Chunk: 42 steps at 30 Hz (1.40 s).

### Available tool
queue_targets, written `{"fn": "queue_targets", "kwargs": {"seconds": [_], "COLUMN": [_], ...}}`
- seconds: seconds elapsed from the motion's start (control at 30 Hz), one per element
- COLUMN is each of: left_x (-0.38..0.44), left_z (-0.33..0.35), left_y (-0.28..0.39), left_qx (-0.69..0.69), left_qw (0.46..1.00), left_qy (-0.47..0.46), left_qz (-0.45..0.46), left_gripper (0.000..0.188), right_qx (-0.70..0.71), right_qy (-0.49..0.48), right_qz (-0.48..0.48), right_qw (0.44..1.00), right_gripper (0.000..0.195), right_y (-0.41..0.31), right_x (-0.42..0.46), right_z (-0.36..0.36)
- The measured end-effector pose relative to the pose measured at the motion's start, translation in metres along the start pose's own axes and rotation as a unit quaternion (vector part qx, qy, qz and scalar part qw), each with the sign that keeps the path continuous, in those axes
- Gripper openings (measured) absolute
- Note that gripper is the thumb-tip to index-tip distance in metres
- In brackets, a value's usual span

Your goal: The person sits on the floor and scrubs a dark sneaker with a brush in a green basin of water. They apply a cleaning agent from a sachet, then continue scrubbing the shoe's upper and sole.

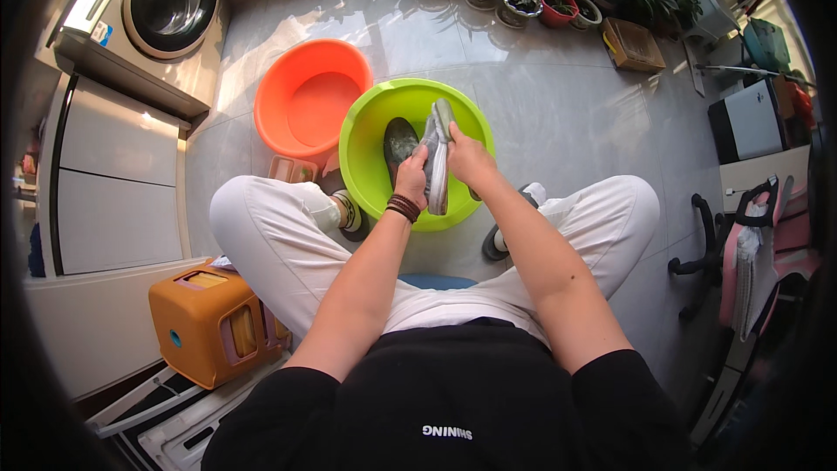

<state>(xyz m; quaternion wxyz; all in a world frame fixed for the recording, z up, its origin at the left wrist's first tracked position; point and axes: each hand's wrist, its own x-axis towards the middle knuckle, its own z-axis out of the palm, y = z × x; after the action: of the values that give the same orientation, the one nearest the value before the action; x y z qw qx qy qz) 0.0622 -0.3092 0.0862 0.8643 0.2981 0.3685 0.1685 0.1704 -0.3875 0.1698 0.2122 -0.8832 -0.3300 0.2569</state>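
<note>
Between my knees a lime green plastic basin (356, 163) stands on the floor. Above it, my left hand (412, 178) grips a grey shoe (437, 170) with a pale sole, tilted on edge so that the sole faces right. My right hand (469, 156) is closed around a grey-green object (444, 119), probably a scrubbing brush, held against the sole side of the shoe. Its far end shows below my palm; the rest is covered by my fingers. A second shoe (399, 144), dark and with whitish patches, lies inside the basin on the left.
An orange basin (268, 108) touches the green one at upper left, with a small plastic box (288, 169) below it. A washing machine (108, 29) stands at left, an orange stool (196, 320) by my left leg. Potted plants (520, 3) line the back; a pink chair (732, 268) is right.
</note>
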Motion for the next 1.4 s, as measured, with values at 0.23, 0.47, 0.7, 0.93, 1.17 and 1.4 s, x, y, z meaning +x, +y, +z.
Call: {"fn": "queue_targets", "kwargs": {"seconds": [0.23,0.47,0.7,0.93,1.17,1.4], "left_x": [-0.002,-0.043,-0.043,-0.072,-0.06,-0.048], "left_z": [-0.012,0.014,0.009,0.032,0.015,0.028], "left_y": [0.01,0.016,0.02,0.042,0.047,0.066], "left_qx": [0.037,0.173,0.382,0.668,0.416,-0.099], "left_qw": [0.998,0.982,0.895,0.663,0.893,0.994], "left_qy": [-0.023,-0.053,-0.094,-0.095,-0.069,-0.029], "left_qz": [0.048,0.054,0.21,0.325,0.154,0.029], "left_gripper": [0.03,0.024,0.025,0.021,0.023,0.036], "right_qx": [0.081,0.232,0.655,0.713,0.711,0.677], "right_qy": [-0.044,-0.014,-0.14,-0.142,-0.105,-0.083], "right_qz": [-0.009,0.073,0.138,0.129,0.085,0.028], "right_qw": [0.996,0.97,0.729,0.674,0.69,0.731], "right_gripper": [0.05,0.059,0.07,0.039,0.044,0.074], "right_y": [-0.012,0.035,0.031,0.026,0.021,-0.002], "right_x": [-0.055,0.008,-0.012,-0.017,-0.02,-0.032], "right_z": [0.008,-0.003,0.016,0.023,0.024,0.03]}}
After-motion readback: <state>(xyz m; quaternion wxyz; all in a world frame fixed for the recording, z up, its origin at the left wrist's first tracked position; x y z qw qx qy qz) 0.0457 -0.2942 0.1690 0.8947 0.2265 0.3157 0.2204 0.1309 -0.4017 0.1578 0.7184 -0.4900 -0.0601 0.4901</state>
